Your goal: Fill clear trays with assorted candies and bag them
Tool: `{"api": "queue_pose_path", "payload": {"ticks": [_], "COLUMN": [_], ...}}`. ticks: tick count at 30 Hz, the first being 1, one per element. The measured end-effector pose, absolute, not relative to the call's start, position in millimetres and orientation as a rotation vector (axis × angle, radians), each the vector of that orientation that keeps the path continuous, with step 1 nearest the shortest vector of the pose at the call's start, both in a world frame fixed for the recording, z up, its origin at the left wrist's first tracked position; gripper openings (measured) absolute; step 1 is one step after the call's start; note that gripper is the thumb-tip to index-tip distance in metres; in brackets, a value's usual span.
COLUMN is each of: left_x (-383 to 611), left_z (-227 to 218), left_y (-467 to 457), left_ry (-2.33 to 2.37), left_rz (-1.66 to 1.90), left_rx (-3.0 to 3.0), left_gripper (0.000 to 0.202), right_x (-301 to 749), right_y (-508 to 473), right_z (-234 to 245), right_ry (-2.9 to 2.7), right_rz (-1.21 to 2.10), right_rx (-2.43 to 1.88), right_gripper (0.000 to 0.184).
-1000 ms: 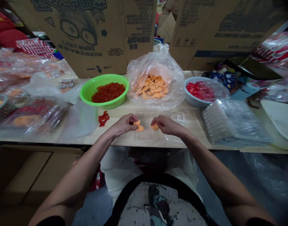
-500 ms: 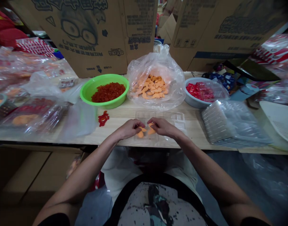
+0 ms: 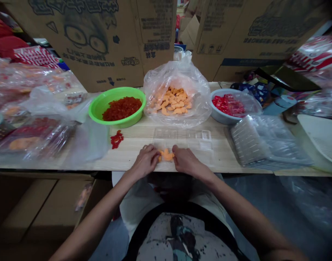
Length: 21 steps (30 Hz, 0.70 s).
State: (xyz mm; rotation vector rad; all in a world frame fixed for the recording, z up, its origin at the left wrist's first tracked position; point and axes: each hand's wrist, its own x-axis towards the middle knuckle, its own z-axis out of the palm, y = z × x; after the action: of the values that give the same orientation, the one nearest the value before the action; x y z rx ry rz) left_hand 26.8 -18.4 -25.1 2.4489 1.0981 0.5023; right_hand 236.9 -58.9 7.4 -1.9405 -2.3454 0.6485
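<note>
Both of my hands work low over the near-left compartment of a clear plastic tray (image 3: 200, 144) on the table. Curved orange candy pieces (image 3: 166, 155) lie between them in that compartment. My left hand (image 3: 146, 159) is closed, its fingertips pinching the left end of the orange candy. My right hand (image 3: 185, 159) is also closed, thumb and finger at the right end of the candy. The fingers partly hide the pieces. Beyond the tray, a clear plastic bag (image 3: 200, 105) holds many more of these orange candies (image 3: 175, 101).
A green basin (image 3: 96, 117) holds dark red-orange pieces; a few red pieces (image 3: 116, 139) lie beside it. To the right stand a blue-grey bowl (image 3: 223, 117) of red wrapped packets and stacked clear trays (image 3: 264, 145). Cardboard boxes (image 3: 106, 47) wall the back. Filled packages (image 3: 27, 137) lie left.
My hands have drawn slightly toward me, and the fingers have shifted to the outer ends of the orange candy. The two candies that stood apart now look closer together. The camera view has shifted slightly.
</note>
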Motion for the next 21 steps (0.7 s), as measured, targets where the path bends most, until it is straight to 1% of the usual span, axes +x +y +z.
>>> {"api": "queue_pose_path", "payload": {"ticks": [3,5,11,15,16,18,21], "left_x": [22,24,36,30,28,29,50], "left_z": [-30,-32,-29,-20,-16,-6,8], "left_y": [-25,-27,-30,-27,-22,0,59], "left_ry": [1.071,1.126,1.164,1.124,1.111,1.115,1.180], "left_rz": [0.580,0.609,0.574,0.493,0.478,0.514,0.668], "left_rx": [2.426,2.406,2.409,2.433,2.432,2.415,2.433], "left_gripper": [0.024,0.023,0.023,0.022,0.022,0.023,0.027], "right_x": [230,227,216,219,224,243,276], "right_y": [-62,-61,-58,-43,-33,-5,56], "right_z": [14,15,14,16,19,28,38], "right_ry": [-2.521,-2.581,-2.634,-2.716,-2.685,-2.512,-2.178], "right_rz": [0.370,0.262,0.333,0.473,0.517,0.532,0.365], "right_rx": [-1.862,-1.795,-1.740,-1.656,-1.667,-1.799,-2.036], "right_gripper": [0.025,0.025,0.027,0.019,0.018,0.020,0.029]}}
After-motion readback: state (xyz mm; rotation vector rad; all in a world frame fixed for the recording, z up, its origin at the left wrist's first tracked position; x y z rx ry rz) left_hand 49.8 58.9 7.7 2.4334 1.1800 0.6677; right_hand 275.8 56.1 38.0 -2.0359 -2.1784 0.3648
